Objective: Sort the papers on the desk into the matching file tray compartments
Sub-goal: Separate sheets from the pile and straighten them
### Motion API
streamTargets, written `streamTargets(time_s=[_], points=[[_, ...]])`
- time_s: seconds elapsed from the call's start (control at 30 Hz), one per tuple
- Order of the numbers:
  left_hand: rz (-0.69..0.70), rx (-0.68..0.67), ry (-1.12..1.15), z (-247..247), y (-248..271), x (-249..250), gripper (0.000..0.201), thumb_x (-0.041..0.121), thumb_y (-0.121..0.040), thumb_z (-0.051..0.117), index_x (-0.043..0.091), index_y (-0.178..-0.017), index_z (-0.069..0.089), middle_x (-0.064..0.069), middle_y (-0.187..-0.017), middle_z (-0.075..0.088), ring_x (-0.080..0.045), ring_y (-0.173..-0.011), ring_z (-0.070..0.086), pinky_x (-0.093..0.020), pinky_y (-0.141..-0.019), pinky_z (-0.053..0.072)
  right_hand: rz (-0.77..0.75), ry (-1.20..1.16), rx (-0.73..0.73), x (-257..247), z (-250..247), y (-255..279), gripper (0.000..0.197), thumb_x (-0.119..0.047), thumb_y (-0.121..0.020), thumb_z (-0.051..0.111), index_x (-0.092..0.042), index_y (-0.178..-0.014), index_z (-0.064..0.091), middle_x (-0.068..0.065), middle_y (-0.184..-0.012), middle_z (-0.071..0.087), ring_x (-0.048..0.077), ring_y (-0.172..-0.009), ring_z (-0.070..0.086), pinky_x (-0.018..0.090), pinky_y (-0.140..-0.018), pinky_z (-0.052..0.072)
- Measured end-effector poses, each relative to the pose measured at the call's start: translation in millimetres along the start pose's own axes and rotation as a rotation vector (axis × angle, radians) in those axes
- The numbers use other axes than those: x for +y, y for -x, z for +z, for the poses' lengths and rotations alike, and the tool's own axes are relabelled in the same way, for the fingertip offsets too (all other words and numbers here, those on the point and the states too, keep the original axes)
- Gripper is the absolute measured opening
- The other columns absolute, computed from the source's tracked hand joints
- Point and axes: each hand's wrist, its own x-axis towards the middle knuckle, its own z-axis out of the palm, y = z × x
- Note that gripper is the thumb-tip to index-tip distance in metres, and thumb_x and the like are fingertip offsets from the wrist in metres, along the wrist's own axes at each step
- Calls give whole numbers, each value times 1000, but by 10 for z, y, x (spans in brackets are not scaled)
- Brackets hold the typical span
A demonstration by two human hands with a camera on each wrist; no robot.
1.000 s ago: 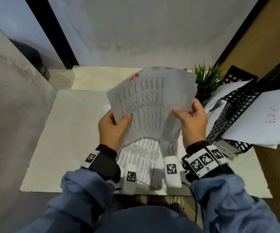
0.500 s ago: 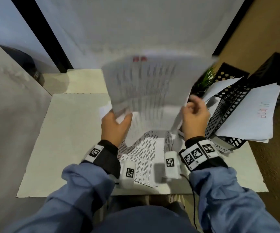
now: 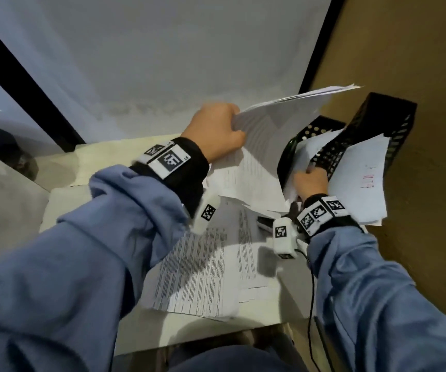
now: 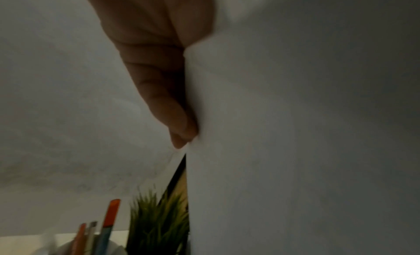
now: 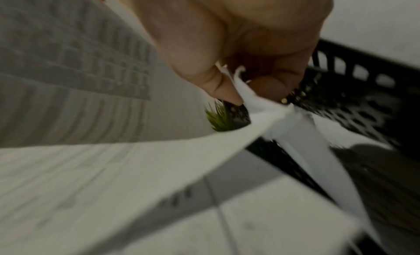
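Observation:
My left hand (image 3: pixel 230 130) grips a stack of printed papers (image 3: pixel 283 122) by its left edge and holds it raised beside the black mesh file tray (image 3: pixel 377 122). In the left wrist view, my left hand (image 4: pixel 184 133) has its fingers (image 4: pixel 159 79) lying against the held papers (image 4: pixel 295 115). My right hand (image 3: pixel 309 178) is low at the tray's front. It pinches the corner of white sheets (image 5: pixel 261 111) that lie against the tray (image 5: pixel 352 97). More printed sheets (image 3: pixel 211 264) lie flat on the desk (image 3: pixel 203 334) under my arms.
A sheet with red lettering (image 3: pixel 364 181) hangs out of the tray's right compartment. A small green plant (image 4: pixel 156 223) and a cup of pens (image 4: pixel 109 217) stand behind the papers. A brown wall (image 3: pixel 417 237) runs along the right of the desk.
My left hand has carried the stack up and to the right, over to the tray. My right hand has let go of the stack and now pinches sheets at the tray's front.

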Motion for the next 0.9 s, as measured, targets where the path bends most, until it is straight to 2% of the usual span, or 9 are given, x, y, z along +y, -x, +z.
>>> streamTargets(time_s=[0.13, 0.23, 0.3, 0.37, 0.43, 0.53, 0.73, 0.83, 0.9], points=[[76, -111, -121, 206, -218, 347, 28, 24, -77, 56, 1, -92, 62, -18, -88, 63, -35, -87, 59, -28, -64, 34, -100, 42, 3, -85, -272, -20, 34, 2, -82, 45, -12, -52, 34, 1, -57, 36, 19, -71, 40, 27, -63, 30], [105, -167, -169, 457, -316, 619, 16, 15, -80, 56, 5, -91, 59, -17, -89, 58, -36, -94, 59, -28, -66, 34, -174, 84, -1, -164, -414, -4, 32, -1, -82, 45, -11, -53, 34, 2, -55, 34, 20, -61, 32, 30, -50, 24], [96, -177, -187, 623, -381, 732, 21, 14, -82, 55, 2, -99, 60, -20, -101, 62, -36, -97, 60, -30, -67, 37, -195, 93, -4, -216, -473, 35, 33, 0, -81, 45, -14, -52, 34, 2, -55, 35, 17, -54, 30, 29, -47, 23], [56, -206, -164, 776, -460, 770, 23, 14, -83, 55, 0, -101, 61, -19, -105, 65, -34, -97, 62, -30, -67, 41, -210, 72, 11, -242, -495, 72, 24, 0, -80, 46, -8, -58, 44, 6, -60, 43, 19, -57, 37, 30, -49, 25], [7, -239, -133, 913, -548, 756, 22, 15, -85, 56, 1, -100, 62, -18, -104, 66, -32, -94, 63, -30, -68, 45, -223, 65, 50, -268, -492, 108, 14, -3, -81, 46, -5, -75, 58, 11, -73, 53, 26, -69, 46, 29, -55, 30], [-16, -235, -146, 1037, -649, 676, 21, 13, -87, 55, 1, -104, 62, -17, -105, 66, -29, -88, 61, -30, -70, 45, -263, 123, 124, -273, -457, 117, 24, -11, -85, 46, -9, -100, 65, 16, -92, 61, 33, -85, 54, 28, -66, 35], [47, -318, -230, 1222, -703, 554, 22, 9, -90, 54, 3, -110, 61, -17, -113, 62, -33, -104, 61, -33, -78, 44, -325, 248, 179, -231, -380, 56, 31, -12, -80, 46, -8, -105, 63, 18, -101, 63, 36, -93, 57, 31, -67, 39], [-4, -267, -51, 1332, -668, 475, 18, 10, -90, 54, 7, -106, 62, -16, -108, 64, -32, -100, 61, -34, -80, 45, -284, 337, 109, -201, -279, 35, 35, -16, -79, 49, -12, -111, 61, 16, -106, 63, 35, -96, 59, 33, -72, 46], [-66, -205, 80, 1391, -649, 404, 17, 13, -89, 60, 10, -105, 64, -12, -106, 66, -28, -97, 61, -33, -81, 46, -234, 384, 34, -151, -195, 37, 33, -18, -82, 52, -8, -112, 61, 17, -110, 63, 36, -99, 60, 34, -78, 47]])
